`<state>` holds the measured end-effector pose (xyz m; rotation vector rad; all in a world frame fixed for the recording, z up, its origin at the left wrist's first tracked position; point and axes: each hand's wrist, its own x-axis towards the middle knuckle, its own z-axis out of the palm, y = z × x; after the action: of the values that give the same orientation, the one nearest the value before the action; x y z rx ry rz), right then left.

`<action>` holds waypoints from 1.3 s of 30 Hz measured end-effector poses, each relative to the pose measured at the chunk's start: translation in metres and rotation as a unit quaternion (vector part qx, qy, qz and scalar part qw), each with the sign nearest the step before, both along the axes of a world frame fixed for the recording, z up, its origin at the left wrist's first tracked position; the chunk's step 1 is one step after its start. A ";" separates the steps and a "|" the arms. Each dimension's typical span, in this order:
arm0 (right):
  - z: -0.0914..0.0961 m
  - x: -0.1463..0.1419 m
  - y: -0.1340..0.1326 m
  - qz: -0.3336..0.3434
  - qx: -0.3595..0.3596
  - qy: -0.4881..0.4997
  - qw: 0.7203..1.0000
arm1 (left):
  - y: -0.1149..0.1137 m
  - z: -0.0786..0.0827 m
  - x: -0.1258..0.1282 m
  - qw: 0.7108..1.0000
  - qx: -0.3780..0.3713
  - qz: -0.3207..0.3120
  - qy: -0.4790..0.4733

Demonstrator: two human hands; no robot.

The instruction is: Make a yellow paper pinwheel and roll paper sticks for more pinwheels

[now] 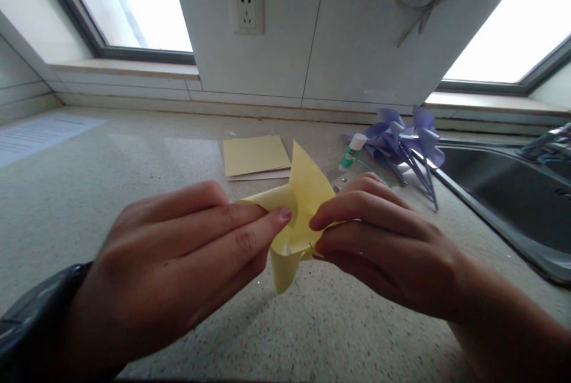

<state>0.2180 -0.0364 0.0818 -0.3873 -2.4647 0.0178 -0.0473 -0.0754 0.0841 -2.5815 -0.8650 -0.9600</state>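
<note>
A yellow paper pinwheel (307,192) with curled blades is held up above the speckled countertop (214,335). My left hand (187,252) is closed on its left side, with the index finger pressing near the centre where the blades fold in. On the other side, my right hand (383,240) pinches the paper's right edge between thumb and fingers. A small pointed bit shows by the right fingertips; what it is cannot be made out. The left fingers hide part of the folded paper.
Behind the hands lies a stack of yellow paper squares (256,154). A glue stick (352,152) stands beside several purple pinwheels (401,139). To the right is a steel sink (504,187). A printed sheet (49,130) lies at the far left, and a wall socket (247,9) is above.
</note>
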 end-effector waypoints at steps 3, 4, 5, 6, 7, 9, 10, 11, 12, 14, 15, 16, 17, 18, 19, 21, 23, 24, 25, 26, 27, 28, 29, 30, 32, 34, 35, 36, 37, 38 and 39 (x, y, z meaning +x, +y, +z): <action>-0.001 0.000 0.000 0.000 0.018 0.001 1.000 | 0.001 -0.002 0.005 0.999 -0.028 0.018 -0.031; -0.001 0.000 0.000 0.000 0.021 0.001 1.000 | 0.001 -0.004 0.007 0.997 -0.055 0.027 -0.050; -0.002 0.000 0.000 0.001 0.022 0.002 1.000 | 0.001 -0.006 0.009 0.993 -0.087 0.035 -0.074; -0.002 0.001 0.000 0.000 0.023 0.005 1.000 | 0.002 -0.009 0.011 0.986 -0.120 0.043 -0.105; -0.002 0.001 0.000 -0.001 0.022 0.007 1.000 | 0.002 -0.011 0.012 0.977 -0.152 0.051 -0.140; -0.002 0.001 0.000 -0.001 0.019 0.014 1.000 | 0.003 -0.014 0.016 0.951 -0.209 0.071 -0.218; -0.002 0.001 0.000 0.000 0.018 0.016 1.000 | 0.004 -0.016 0.018 0.935 -0.234 0.080 -0.256; -0.002 0.001 0.000 0.002 0.017 0.017 1.000 | 0.004 -0.016 0.019 0.918 -0.256 0.088 -0.290; -0.002 0.001 0.000 0.003 0.016 0.018 1.000 | 0.005 -0.017 0.021 0.900 -0.278 0.096 -0.322; -0.002 0.000 0.000 0.003 0.013 0.020 1.000 | 0.006 -0.018 0.024 0.867 -0.319 0.102 -0.369; -0.002 0.000 0.000 0.004 0.012 0.021 1.000 | 0.006 -0.018 0.025 0.853 -0.337 0.100 -0.386; -0.002 -0.001 -0.001 0.004 0.012 0.024 1.000 | 0.006 -0.018 0.026 0.842 -0.351 0.094 -0.399; -0.003 -0.002 -0.001 0.004 0.011 0.029 1.000 | 0.006 -0.018 0.027 0.833 -0.361 0.088 -0.409; -0.004 -0.004 -0.002 0.003 0.009 0.034 0.999 | 0.006 -0.019 0.027 0.827 -0.369 0.082 -0.416; -0.004 -0.005 -0.003 0.001 0.007 0.041 0.999 | 0.006 -0.019 0.028 0.822 -0.375 0.076 -0.422; -0.006 -0.008 -0.004 -0.006 0.000 0.058 0.998 | 0.006 -0.021 0.029 0.811 -0.387 0.069 -0.433; -0.009 -0.011 -0.005 -0.013 -0.004 0.071 0.997 | 0.004 -0.022 0.030 0.802 -0.398 0.066 -0.441; -0.009 -0.012 -0.005 -0.015 -0.005 0.075 0.997 | 0.004 -0.023 0.031 0.800 -0.398 0.063 -0.444; -0.010 -0.013 -0.006 -0.017 -0.007 0.079 0.997 | 0.003 -0.024 0.031 0.799 -0.397 0.062 -0.447; -0.011 -0.014 -0.006 -0.020 -0.009 0.083 0.996 | 0.002 -0.025 0.032 0.800 -0.392 0.061 -0.449; -0.012 -0.015 -0.006 -0.024 -0.014 0.088 0.996 | 0.001 -0.025 0.032 0.803 -0.386 0.059 -0.451; -0.012 -0.015 -0.007 -0.029 -0.019 0.095 0.995 | 0.000 -0.026 0.033 0.806 -0.380 0.058 -0.450; -0.013 -0.016 -0.007 -0.035 -0.024 0.101 0.994 | -0.001 -0.026 0.033 0.810 -0.374 0.058 -0.448; -0.013 -0.016 -0.007 -0.040 -0.028 0.106 0.993 | -0.001 -0.027 0.034 0.813 -0.370 0.059 -0.445; -0.015 -0.017 -0.008 -0.045 -0.034 0.111 0.992 | -0.002 -0.027 0.035 0.818 -0.363 0.061 -0.441; -0.016 -0.017 -0.008 -0.048 -0.040 0.109 0.992 | -0.003 -0.027 0.036 0.822 -0.359 0.061 -0.438; -0.017 -0.017 -0.008 -0.049 -0.043 0.108 0.992 | -0.003 -0.027 0.036 0.824 -0.356 0.060 -0.436; -0.018 -0.017 -0.008 -0.050 -0.045 0.109 0.992 | -0.004 -0.027 0.036 0.828 -0.352 0.059 -0.432; -0.019 -0.018 -0.008 -0.053 -0.048 0.111 0.991 | -0.004 -0.027 0.036 0.833 -0.348 0.058 -0.427; -0.019 -0.019 -0.007 -0.055 -0.052 0.114 0.991 | -0.005 -0.027 0.036 0.838 -0.342 0.057 -0.421; -0.019 -0.019 -0.007 -0.058 -0.056 0.118 0.990 | -0.005 -0.027 0.036 0.844 -0.336 0.057 -0.415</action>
<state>0.1989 -0.0436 0.0625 -0.5452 -2.2112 0.1461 -0.0117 -0.0805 0.0574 -2.4953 -1.8204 -2.1100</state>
